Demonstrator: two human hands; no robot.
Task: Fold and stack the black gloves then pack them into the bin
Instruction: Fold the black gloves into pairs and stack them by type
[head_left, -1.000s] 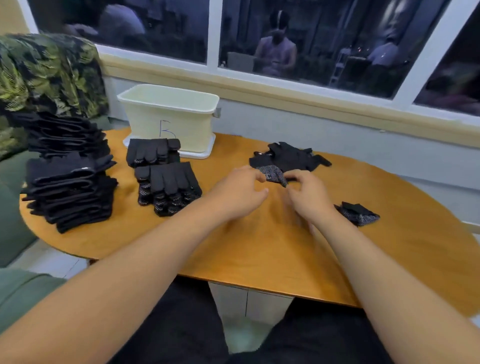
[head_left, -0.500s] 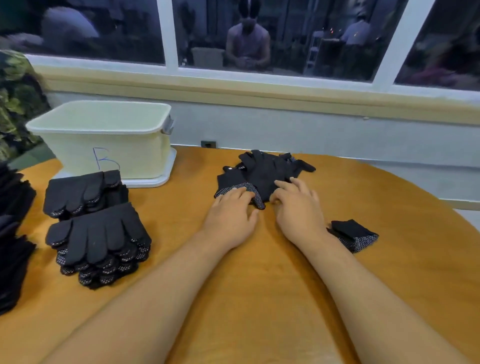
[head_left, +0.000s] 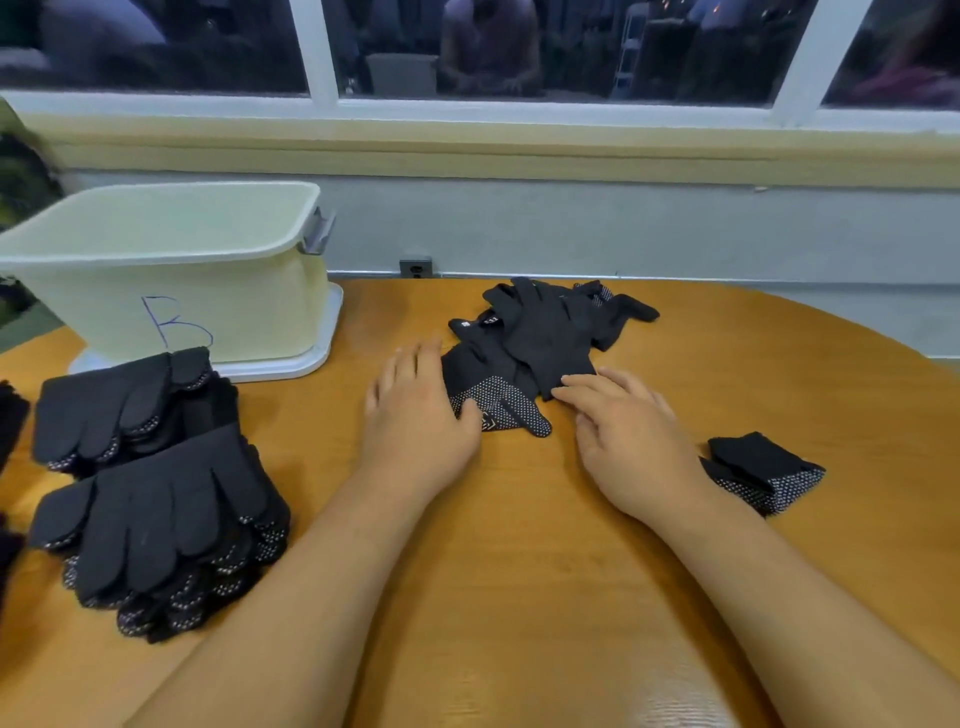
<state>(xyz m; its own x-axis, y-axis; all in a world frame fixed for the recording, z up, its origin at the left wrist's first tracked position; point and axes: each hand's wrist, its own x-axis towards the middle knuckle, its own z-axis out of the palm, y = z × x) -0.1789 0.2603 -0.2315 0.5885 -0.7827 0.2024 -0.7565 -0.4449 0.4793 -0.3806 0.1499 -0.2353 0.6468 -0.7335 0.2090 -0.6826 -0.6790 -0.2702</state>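
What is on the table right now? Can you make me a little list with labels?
loose gloves: messy heap, mid-table
left hand: open, resting on heap's near edge
right hand: open, fingertips touching heap
folded glove: right of the right wrist
glove stacks: neat, at left
bin: cream, marked B, behind stacks

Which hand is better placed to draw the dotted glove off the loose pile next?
Probably the left hand: it lies flat against the dotted glove, thumb on its near edge. The right hand seems to touch only the plain black gloves of the loose pile beside it.
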